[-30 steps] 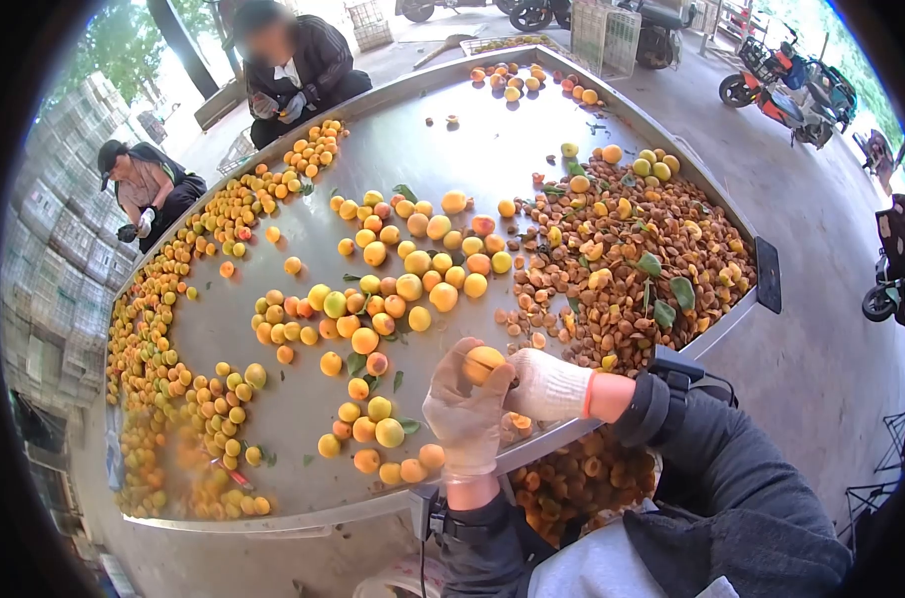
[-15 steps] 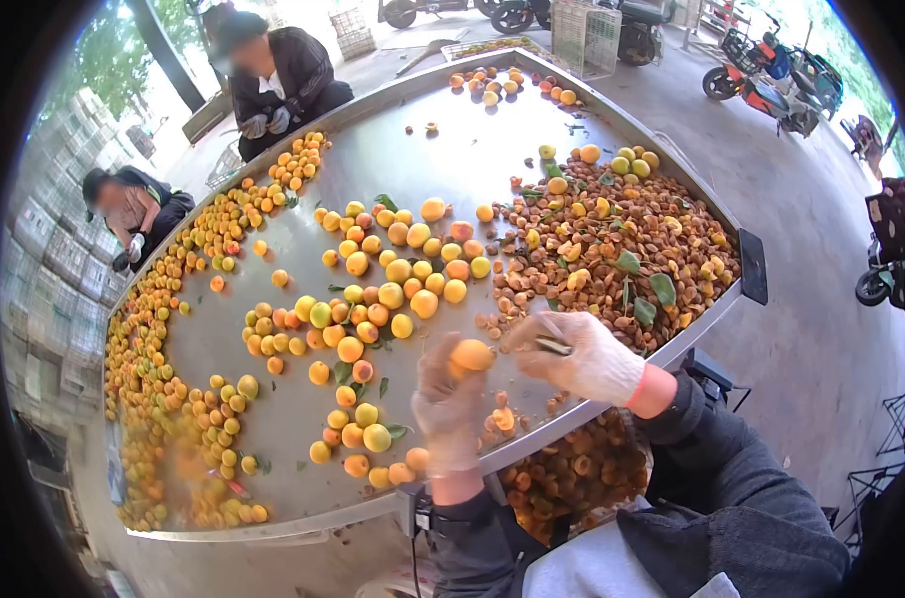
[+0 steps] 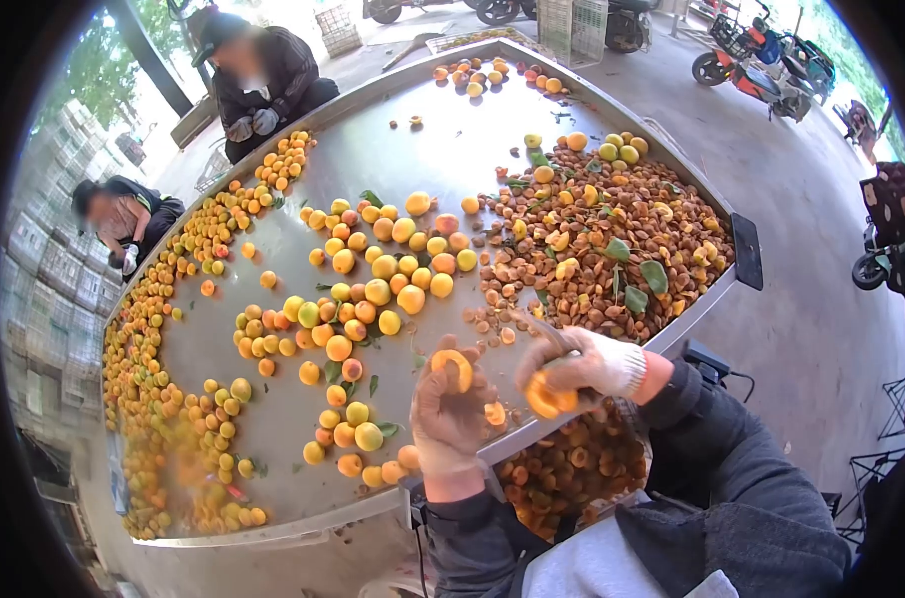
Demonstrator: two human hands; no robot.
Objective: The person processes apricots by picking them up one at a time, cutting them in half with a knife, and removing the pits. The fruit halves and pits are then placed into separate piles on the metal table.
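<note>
1. One broad silver-coloured metal table (image 3: 363, 159) spans the view in front of me.
2. Many small brown fruit stones (image 3: 604, 224), mixed with green leaves (image 3: 654, 277), are heaped on its right side; a mass of orange halved fruit (image 3: 572, 463) sits below the near edge.
3. Round, whole yellow-orange fruits (image 3: 410, 299) lie scattered beyond my left hand (image 3: 444, 417).
4. That hand, in a stained pale glove, pinches a cut orange fruit half (image 3: 463, 371) between thumb and fingers, above the near edge.
5. My right hand (image 3: 597, 364), in a white knitted glove, has its fingers curled round a fleshy second half (image 3: 545, 396) and a slim grey tool (image 3: 557, 337), too blurred to identify.
6. Change: half a second ago my left hand held the fruit unparted; now each hand has a piece, so I judge this splitting complete.
7. Lettering: no brand or label is legible.
</note>
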